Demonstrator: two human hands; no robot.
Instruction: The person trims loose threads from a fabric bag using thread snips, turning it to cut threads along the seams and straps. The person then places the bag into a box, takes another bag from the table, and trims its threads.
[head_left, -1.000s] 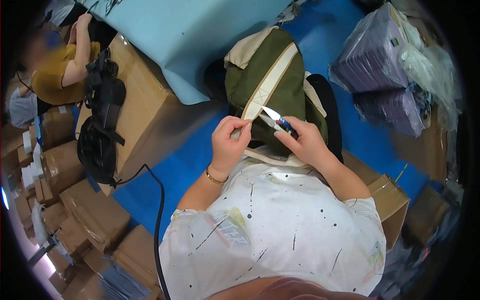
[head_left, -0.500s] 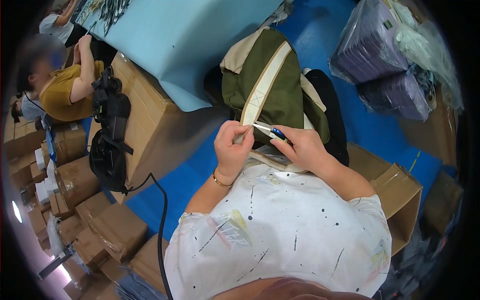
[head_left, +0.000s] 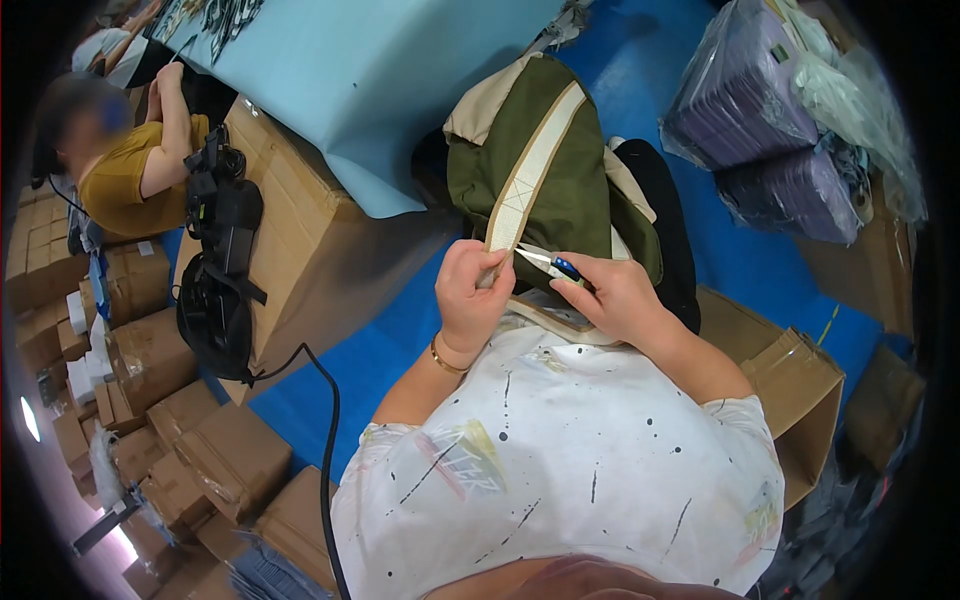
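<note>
An olive green and beige fabric bag (head_left: 560,195) lies across my lap. A white strap with brown edging (head_left: 525,190) runs down it, with a stitched cross near its lower end. My left hand (head_left: 470,290) pinches this strap between thumb and fingers. In my right hand (head_left: 620,297) is a pair of small thread snips (head_left: 550,262) with a blue and dark handle. Their blades point left and touch or nearly touch the strap edge beside my left fingertips. Whether the blades are closed on a thread is too small to tell.
A table with a light blue cover (head_left: 380,90) stands ahead. Beside it is a large carton (head_left: 300,230) bearing black equipment (head_left: 225,260). Purple wrapped stacks (head_left: 740,100) are at the right, an open carton (head_left: 790,390) nearer. A co-worker in a mustard top (head_left: 125,190) sits at the left.
Both hands and the bag appear shifted slightly right in the view. The snips' blades look a little more spread than before. My left hand keeps its pinch on the strap.
</note>
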